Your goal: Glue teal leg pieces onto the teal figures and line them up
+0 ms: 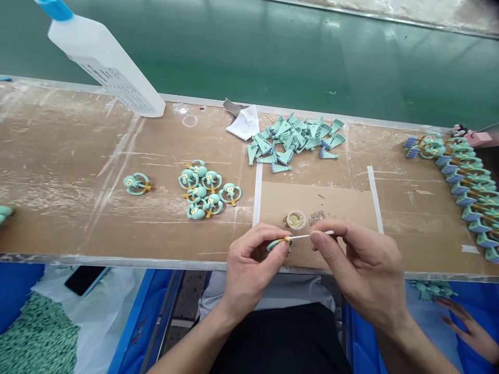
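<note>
Between the thumb and fingers of my left hand [255, 270] is a small figure torso [276, 244] with teal arms and a yellow-brown body, mostly covered by the fingers. My right hand [360, 267] pinches a white cotton swab [300, 237], whose left tip touches the figure's yellow-brown end. Just beyond the hands stands a small clear cup [296, 220] of yellowish liquid. Left of it lies a cluster of teal figure torsos [202, 189] with heads, and one more torso [137, 183] sits farther left. Past the cup is a pile of teal leg pieces [296, 137].
A white bottle [113, 67] with a blue cap stands at the back left. Assembled figures [473, 192] line the right side. Below the bench, a blue bin [132, 322] holds teal parts and a phone [86, 279]. Another person's hand [468, 327] reaches into the right bin.
</note>
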Tool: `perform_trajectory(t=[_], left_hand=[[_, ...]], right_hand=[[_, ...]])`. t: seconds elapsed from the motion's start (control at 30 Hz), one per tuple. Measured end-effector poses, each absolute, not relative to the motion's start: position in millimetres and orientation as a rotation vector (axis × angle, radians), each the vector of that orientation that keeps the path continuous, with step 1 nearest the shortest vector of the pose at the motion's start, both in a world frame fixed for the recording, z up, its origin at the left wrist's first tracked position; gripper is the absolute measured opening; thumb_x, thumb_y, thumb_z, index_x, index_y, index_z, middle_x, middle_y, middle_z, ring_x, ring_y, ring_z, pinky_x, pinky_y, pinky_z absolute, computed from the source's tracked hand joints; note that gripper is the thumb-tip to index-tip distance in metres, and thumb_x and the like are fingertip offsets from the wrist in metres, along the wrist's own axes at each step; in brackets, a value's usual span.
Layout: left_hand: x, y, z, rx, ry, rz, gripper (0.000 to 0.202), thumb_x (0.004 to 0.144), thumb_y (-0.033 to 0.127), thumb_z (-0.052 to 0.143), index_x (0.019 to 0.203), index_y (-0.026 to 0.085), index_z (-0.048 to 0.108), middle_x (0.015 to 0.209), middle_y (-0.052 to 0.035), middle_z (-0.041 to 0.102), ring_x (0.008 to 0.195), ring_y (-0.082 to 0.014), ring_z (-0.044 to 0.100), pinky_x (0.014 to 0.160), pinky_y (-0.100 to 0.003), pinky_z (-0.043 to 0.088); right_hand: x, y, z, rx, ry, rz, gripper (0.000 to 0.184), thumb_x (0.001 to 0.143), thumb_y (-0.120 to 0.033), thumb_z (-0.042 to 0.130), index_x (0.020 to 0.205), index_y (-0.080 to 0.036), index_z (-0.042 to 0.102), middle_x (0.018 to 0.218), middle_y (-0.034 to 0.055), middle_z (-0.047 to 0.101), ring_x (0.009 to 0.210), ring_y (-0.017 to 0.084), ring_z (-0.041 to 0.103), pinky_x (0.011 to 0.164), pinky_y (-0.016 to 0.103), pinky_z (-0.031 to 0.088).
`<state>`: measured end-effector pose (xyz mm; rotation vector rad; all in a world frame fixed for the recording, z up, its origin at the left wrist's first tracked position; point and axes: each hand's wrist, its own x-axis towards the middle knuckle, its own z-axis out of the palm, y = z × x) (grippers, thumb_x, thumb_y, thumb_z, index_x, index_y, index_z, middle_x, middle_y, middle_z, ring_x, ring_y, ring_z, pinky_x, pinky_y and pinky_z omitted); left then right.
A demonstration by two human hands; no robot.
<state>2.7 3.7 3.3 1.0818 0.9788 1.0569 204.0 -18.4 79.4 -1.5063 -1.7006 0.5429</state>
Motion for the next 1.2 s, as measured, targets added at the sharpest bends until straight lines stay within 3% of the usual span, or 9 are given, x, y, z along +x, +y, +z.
perform_trajectory(t=[0.47, 0.83, 1.2], left_hand=[[3.9, 3.2, 4.4, 1.144, 1.005, 1.059, 0.010, 0.105, 0.020, 0.088, 0.108, 0.025, 0.096, 0.108, -0.0103, 0.088, 0.095, -0.0242, 0.082, 0.076, -0.032, 0.063], [3.4, 4.6, 4.1, 1.157, 0.967, 1.077, 0.014, 0.105, 0.016, 0.087, 0.108, 0.026, 0.096, 0.108, -0.0095, 0.088, 0.099, -0.0246, 0.083, 0.080, -0.033, 0.064], [3.9, 4.7, 5.5, 1.166, 0.989, 1.064, 0.007, 0.105, 0.025, 0.090, 0.106, 0.024, 0.097, 0.106, -0.0117, 0.088, 0.090, -0.0234, 0.080, 0.072, -0.032, 0.062]], right_hand=[[210.7, -20.3, 80.3, -1.527, -1.737, 0.516, 0.013, 0.118, -0.015, 0.074, 0.109, -0.025, 0.078, 0.087, -0.0032, 0.080, 0.069, 0.014, 0.072, 0.071, 0.028, 0.057], [212.0, -18.5, 77.1, -1.543, -1.704, 0.520, 0.012, 0.117, -0.017, 0.075, 0.109, -0.025, 0.079, 0.086, -0.0045, 0.078, 0.066, 0.013, 0.067, 0.069, 0.028, 0.055], [211.5, -22.3, 79.5, -1.555, -1.636, 0.594, 0.014, 0.116, -0.018, 0.077, 0.106, -0.027, 0.081, 0.084, -0.0049, 0.079, 0.066, 0.014, 0.068, 0.067, 0.029, 0.053]])
